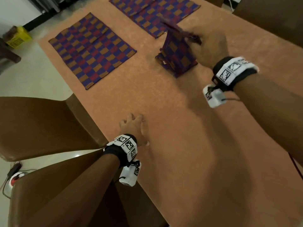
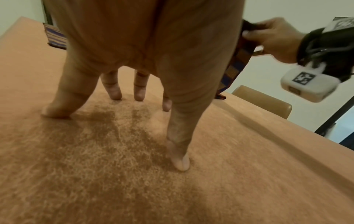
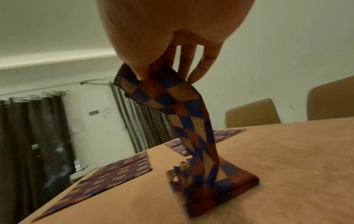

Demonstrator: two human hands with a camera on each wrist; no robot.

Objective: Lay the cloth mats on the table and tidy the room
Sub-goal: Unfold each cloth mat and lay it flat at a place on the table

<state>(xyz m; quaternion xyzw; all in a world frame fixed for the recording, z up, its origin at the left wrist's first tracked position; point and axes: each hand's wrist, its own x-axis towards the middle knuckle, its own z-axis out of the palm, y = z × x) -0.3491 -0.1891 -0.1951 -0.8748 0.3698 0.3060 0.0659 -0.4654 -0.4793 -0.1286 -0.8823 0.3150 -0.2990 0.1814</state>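
Right hand (image 1: 211, 46) pinches top mat (image 3: 184, 109) off folded stack (image 1: 177, 63) below it; left hand (image 1: 136, 128) splayed, fingertips (image 2: 179, 163) on table (image 1: 180, 128).

Cloth mats (image 1: 92, 49) checked blue, red and gold (table (image 1: 164, 120) tan).

The table (image 1: 172, 128) is bare between the two hands. Two flat mats (image 1: 91, 49) (image 1: 154, 12) lie far off. A folded mat pile (image 1: 177, 63) and chairs (image 1: 41, 126) block the sides.
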